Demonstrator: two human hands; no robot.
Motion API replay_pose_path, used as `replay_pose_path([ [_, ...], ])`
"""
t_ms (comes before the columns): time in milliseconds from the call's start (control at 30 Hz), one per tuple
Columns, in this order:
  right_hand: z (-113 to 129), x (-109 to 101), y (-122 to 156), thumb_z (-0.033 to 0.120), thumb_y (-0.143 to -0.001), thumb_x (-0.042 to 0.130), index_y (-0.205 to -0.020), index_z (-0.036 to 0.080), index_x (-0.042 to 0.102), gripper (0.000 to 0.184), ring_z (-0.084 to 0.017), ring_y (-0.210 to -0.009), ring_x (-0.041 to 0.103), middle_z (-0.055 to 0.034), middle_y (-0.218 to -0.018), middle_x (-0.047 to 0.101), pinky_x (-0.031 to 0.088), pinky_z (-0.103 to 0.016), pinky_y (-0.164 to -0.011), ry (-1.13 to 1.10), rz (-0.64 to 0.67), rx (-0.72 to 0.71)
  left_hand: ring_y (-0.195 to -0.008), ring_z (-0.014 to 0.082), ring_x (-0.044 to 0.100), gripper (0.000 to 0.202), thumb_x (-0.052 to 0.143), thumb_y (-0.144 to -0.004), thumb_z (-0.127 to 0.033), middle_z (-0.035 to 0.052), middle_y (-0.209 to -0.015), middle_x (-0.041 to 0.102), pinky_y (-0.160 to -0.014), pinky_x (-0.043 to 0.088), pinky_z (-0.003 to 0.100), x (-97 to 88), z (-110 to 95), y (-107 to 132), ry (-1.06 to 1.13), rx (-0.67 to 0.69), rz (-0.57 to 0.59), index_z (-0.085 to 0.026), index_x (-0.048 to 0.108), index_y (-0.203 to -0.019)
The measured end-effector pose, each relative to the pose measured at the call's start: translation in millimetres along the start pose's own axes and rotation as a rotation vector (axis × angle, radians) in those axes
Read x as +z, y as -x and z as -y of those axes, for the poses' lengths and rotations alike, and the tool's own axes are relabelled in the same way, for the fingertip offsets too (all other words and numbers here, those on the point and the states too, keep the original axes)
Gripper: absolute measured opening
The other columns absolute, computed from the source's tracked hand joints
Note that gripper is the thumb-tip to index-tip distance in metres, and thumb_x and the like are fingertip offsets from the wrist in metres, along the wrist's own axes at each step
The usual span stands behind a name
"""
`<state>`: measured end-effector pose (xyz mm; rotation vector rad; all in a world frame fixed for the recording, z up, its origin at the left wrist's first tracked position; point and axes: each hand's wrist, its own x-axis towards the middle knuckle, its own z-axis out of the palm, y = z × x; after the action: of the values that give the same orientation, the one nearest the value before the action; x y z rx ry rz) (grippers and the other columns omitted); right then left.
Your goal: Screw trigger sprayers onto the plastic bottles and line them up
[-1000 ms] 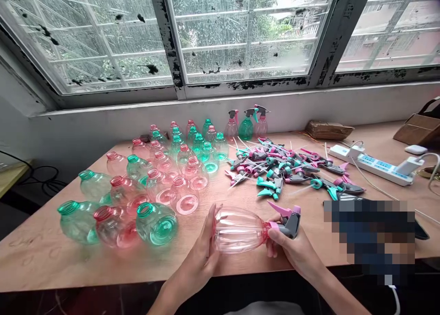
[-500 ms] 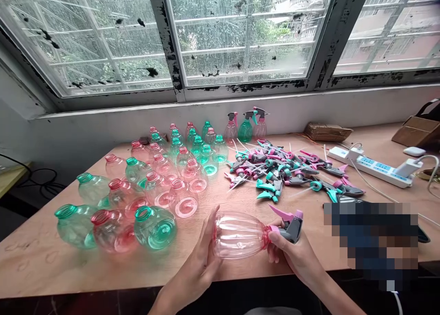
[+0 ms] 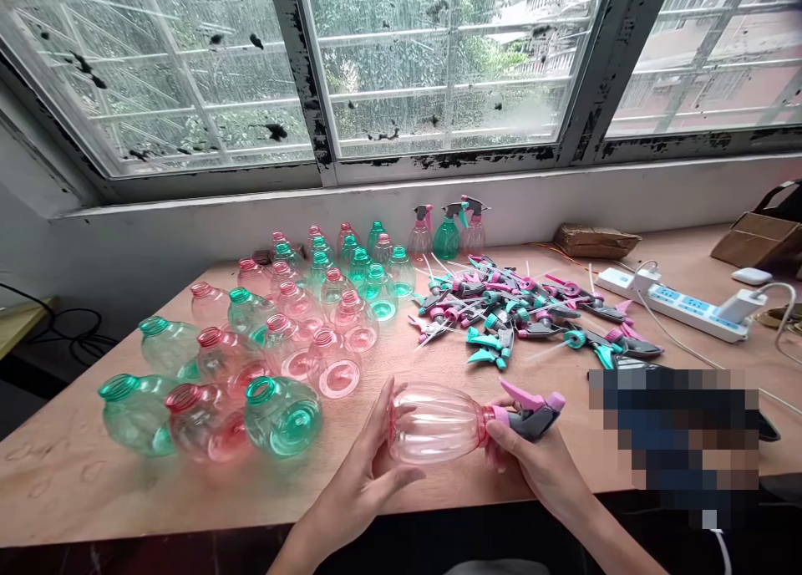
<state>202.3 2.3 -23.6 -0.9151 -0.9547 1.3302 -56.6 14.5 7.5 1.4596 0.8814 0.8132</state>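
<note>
A clear pink spray bottle (image 3: 435, 424) lies sideways above the front of the table, its base to the left. My left hand (image 3: 367, 466) cups that base, fingers behind it and thumb spread along the lower side. At the neck, my right hand (image 3: 523, 454) pinches the pink collar of the grey and pink spray head (image 3: 532, 412) between thumb and fingers. The trigger points up and to the left. Some right fingertips are hidden behind the neck.
Open pink and green bottles (image 3: 285, 416) stand in rows on the left of the wooden table (image 3: 376, 512). Loose spray heads (image 3: 501, 307) lie heaped beyond my hands. Three capped spray bottles (image 3: 447, 232) stand by the wall. A power strip (image 3: 680, 303) and a blurred-out dark object (image 3: 682, 424) are at right.
The spray head has turned about the neck and its tip now sits slightly farther right and up. My left thumb has lifted away from the bottle a little.
</note>
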Motion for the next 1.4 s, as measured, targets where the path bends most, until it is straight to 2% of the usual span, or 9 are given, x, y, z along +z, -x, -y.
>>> replay_pose_path([
  [133,-1.0,0.2,-0.8,0.034,-0.087,0.077,-0.099,0.02,0.062,0.024,-0.013,-0.05,0.063,0.0008,-0.064,0.074,0.049,-0.023,-0.046,-0.042,0.006,-0.004,-0.152,0.0266,0.031,0.075,0.062,-0.097,-0.039,-0.0097,-0.17,0.016,-0.127,0.024,0.046,2.0,0.4,-0.1,0.019,0.02,0.022,-0.06,0.016,-0.151],
  [333,-1.4,-0.5,-0.2,0.036,-0.088,0.077,-0.093,0.02,0.063,0.021,-0.013,-0.049,0.063,0.0015,-0.061,0.073,0.048,-0.022,-0.046,-0.025,0.023,0.024,-0.156,0.0254,0.022,0.085,0.062,-0.098,-0.033,-0.005,-0.17,0.02,-0.128,0.022,0.046,2.7,2.6,-2.6,0.033,0.079,-0.061,-0.056,0.003,-0.154],
  [467,0.7,-0.1,0.6,0.037,-0.086,0.078,-0.093,0.02,0.065,0.022,-0.014,-0.049,0.064,0.0004,-0.062,0.074,0.048,-0.023,-0.047,-0.02,0.026,0.042,-0.157,0.0256,0.017,0.08,0.065,-0.096,-0.033,-0.0031,-0.171,0.017,-0.129,0.013,0.047,0.3,3.8,-2.1,-0.035,0.038,-0.007,-0.047,0.015,-0.157],
  [633,1.7,1.0,1.3,0.034,-0.083,0.082,-0.098,0.02,0.067,0.026,-0.014,-0.053,0.065,0.0007,-0.065,0.074,0.05,-0.023,-0.049,-0.042,0.028,0.057,-0.158,0.0272,0.01,0.097,0.076,-0.087,-0.039,-0.0039,-0.172,0.013,-0.13,0.012,0.048,-2.5,1.5,1.7,-0.1,0.0,-0.011,-0.045,0.011,-0.158],
  [900,-0.5,-0.6,-1.9,0.037,-0.083,0.081,-0.091,0.021,0.065,0.025,-0.012,-0.048,0.061,0.0018,-0.059,0.072,0.047,-0.021,-0.045,-0.085,-0.01,0.059,-0.157,0.0269,0.015,0.089,0.068,-0.093,-0.038,-0.0078,-0.172,0.014,-0.128,0.02,0.048,1.8,-0.1,0.5,-0.1,0.03,-0.024,-0.056,0.006,-0.154],
  [1000,1.5,1.6,0.4,0.036,-0.08,0.085,-0.096,0.02,0.066,0.03,-0.012,-0.051,0.062,0.0013,-0.061,0.072,0.048,-0.022,-0.047,-0.048,0.024,0.068,-0.158,0.0264,0.011,0.107,0.077,-0.086,-0.039,-0.0046,-0.173,0.008,-0.128,0.018,0.047,1.1,-1.8,0.8,-0.051,0.041,-0.01,-0.051,-0.002,-0.156],
  [1133,1.2,1.6,2.1,0.035,-0.079,0.085,-0.097,0.019,0.065,0.032,-0.013,-0.053,0.062,0.0003,-0.063,0.073,0.048,-0.023,-0.049,-0.007,0.043,0.058,-0.158,0.0284,0.011,0.093,0.072,-0.09,-0.039,0.0014,-0.172,0.012,-0.129,0.012,0.051,-1.0,-2.7,1.9,-0.097,0.011,0.01,-0.041,0.01,-0.159],
  [1267,0.3,-0.4,0.2,0.039,-0.082,0.082,-0.094,0.019,0.064,0.029,-0.014,-0.049,0.062,-0.0006,-0.061,0.073,0.047,-0.025,-0.046,-0.045,0.034,0.081,-0.156,0.0291,0.02,0.085,0.064,-0.096,-0.034,-0.0014,-0.173,0.01,-0.128,0.009,0.054,0.8,-1.9,1.4,-0.166,0.056,-0.002,-0.048,0.007,-0.157],
  [1400,1.8,2.1,-0.3,0.039,-0.078,0.085,-0.097,0.02,0.066,0.033,-0.015,-0.05,0.062,-0.0004,-0.062,0.073,0.046,-0.025,-0.046,-0.035,0.008,0.084,-0.157,0.031,0.017,0.105,0.075,-0.087,-0.04,0.0004,-0.173,0.007,-0.128,0.011,0.056,0.6,0.2,1.8,-0.055,0.013,0.007,-0.047,-0.004,-0.157],
])
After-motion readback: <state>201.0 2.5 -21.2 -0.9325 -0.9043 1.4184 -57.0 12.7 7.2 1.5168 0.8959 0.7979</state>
